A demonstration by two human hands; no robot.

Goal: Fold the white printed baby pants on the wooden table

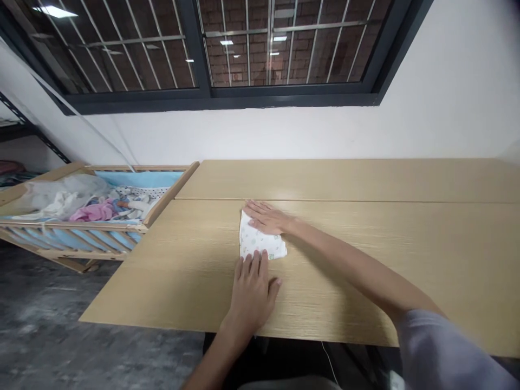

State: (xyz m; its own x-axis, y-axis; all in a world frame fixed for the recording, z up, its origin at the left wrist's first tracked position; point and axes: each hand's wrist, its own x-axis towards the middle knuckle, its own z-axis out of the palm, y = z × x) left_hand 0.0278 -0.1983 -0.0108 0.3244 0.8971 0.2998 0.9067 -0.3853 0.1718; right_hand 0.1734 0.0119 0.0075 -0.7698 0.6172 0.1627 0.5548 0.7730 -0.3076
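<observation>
A small white cloth [260,242] with a faint print lies folded flat on the wooden table [195,287]. My right hand [266,218] rests palm down across its far edge, fingers stretched out to the left. At its near edge, my left hand [254,290] lies flat with the fingertips on the cloth and the thumb out to the right. Neither hand grips the cloth. Part of its far side is hidden under my right hand.
Left of the table stands a wooden crib [122,230] with blue lining, holding a pink cloth [95,210], other fabrics and a clear plastic bag [60,192]. A seam runs along the table's far part. Behind is a white wall [284,132] under a barred window [284,54].
</observation>
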